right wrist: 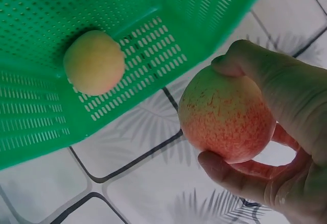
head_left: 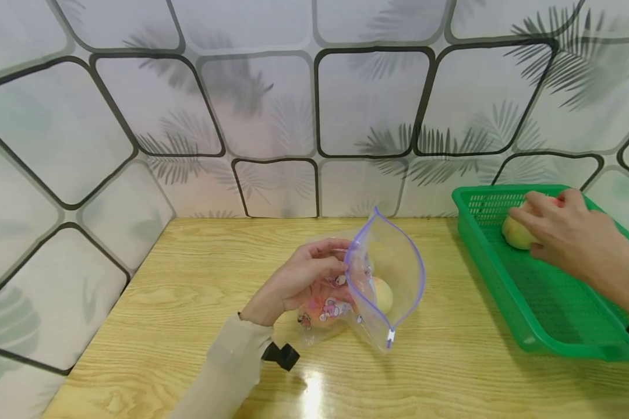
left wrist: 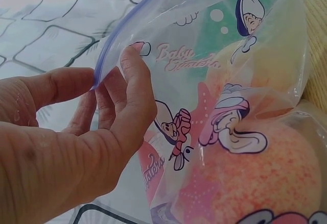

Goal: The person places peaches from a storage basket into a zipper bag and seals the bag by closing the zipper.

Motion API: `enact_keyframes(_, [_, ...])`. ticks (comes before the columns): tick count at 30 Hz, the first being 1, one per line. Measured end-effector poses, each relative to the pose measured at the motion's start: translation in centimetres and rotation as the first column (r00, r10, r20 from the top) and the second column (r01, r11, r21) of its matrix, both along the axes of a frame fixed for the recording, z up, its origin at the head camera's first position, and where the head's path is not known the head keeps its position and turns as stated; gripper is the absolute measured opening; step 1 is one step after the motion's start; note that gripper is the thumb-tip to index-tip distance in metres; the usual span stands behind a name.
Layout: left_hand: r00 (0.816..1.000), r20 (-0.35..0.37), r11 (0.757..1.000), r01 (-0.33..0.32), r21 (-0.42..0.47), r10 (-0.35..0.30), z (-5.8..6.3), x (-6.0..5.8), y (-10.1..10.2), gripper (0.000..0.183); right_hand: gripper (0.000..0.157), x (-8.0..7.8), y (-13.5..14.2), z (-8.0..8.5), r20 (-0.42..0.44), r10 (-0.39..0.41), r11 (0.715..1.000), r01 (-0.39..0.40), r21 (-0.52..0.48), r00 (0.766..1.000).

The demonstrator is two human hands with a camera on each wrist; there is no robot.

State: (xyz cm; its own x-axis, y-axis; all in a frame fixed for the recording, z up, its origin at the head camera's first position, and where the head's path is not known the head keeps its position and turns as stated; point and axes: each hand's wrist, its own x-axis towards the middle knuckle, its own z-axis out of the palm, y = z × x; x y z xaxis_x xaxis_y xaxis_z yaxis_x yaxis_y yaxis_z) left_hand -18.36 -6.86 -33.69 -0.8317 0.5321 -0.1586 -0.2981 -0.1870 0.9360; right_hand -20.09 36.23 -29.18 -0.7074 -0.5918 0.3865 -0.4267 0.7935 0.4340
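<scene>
A clear zip bag (head_left: 398, 262) with a purple zip edge and printed cartoon figures stands gaping on the table. My left hand (head_left: 304, 276) pinches its rim between thumb and fingers on the left side. Inside the bag are peaches, a red-speckled peach (left wrist: 265, 168) and a paler peach (head_left: 381, 295), partly seen through the plastic. Over at the green basket (head_left: 534, 326), my right hand (head_left: 582, 238) grips a red and yellow-green peach (right wrist: 227, 114) with curled fingers and thumb. A pale yellow peach (right wrist: 94, 62) lies in the basket's far corner.
The basket, with slotted sides, stands at the right of the wooden table (head_left: 188, 302). A patterned wall covering (head_left: 272, 105) rises directly behind the table and along its left side. A white slider (head_left: 391, 336) sits at the bag's near zip end.
</scene>
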Motion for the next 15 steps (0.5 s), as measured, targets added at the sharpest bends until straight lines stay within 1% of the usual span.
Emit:
enact_keyframes(4, [1.000,-0.003,1.000,0.013,0.002,-0.013,0.21,-0.06,0.05,0.046,0.063,0.34,-0.25,0.29,-0.055,0.052,0.998,-0.055,-0.040,0.997])
enact_keyframes(7, [1.000,-0.004,1.000,0.022,0.006,-0.022,0.36,-0.10,0.12,0.046,0.064,0.53,-0.46,0.37,-0.079,0.078,0.994,-0.084,-0.075,0.994])
enact_keyframes(10, [1.000,-0.001,1.000,0.022,0.011,-0.022,0.45,-0.08,0.14,0.045,0.060,0.69,-0.57,0.45,-0.097,0.096,0.990,-0.105,-0.094,0.991])
enact_keyframes(15, [1.000,-0.002,1.000,0.009,0.006,-0.009,0.36,0.03,0.19,0.043,0.063,1.08,-0.71,0.54,-0.104,0.102,0.989,-0.112,-0.101,0.989])
